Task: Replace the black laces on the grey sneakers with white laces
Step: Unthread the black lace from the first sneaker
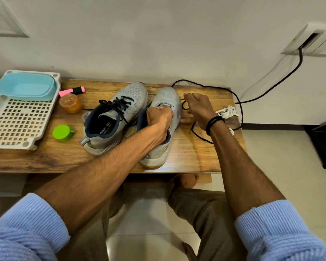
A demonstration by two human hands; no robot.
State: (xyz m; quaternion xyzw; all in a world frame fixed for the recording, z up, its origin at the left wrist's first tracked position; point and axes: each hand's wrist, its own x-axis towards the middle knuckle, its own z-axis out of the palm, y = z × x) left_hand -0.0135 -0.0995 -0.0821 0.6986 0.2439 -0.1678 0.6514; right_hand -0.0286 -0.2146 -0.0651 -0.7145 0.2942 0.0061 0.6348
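Two grey mesh sneakers with navy lining sit side by side on the wooden surface (186, 157). The laced sneaker (117, 117), just off to the side of the left hand (159, 117), has its black lacing crisscrossed and knotted. Its insole reads "NITRI", with smaller print beside it I can't make out. The other sneaker (166, 97) is right under the left hand, whose fingers (165, 111) are curled tight on the tongue area near the eyelets.

The right hand (198, 108) is just beside that shoe's toe, fingers (188, 98) pinching a small loop of the loose black lace (205, 85). The rest of it snakes in big curves round that hand and wrist. One bundle of white laces (227, 112) lies just past the right hand, near the surface's edge.

Well off beyond the left hand:
- one white tray (17, 119) with holes, with a blue tub (26, 87) on it
- one pink highlighter (72, 90)
- one orange jar (71, 103)
- one green cup (63, 133)
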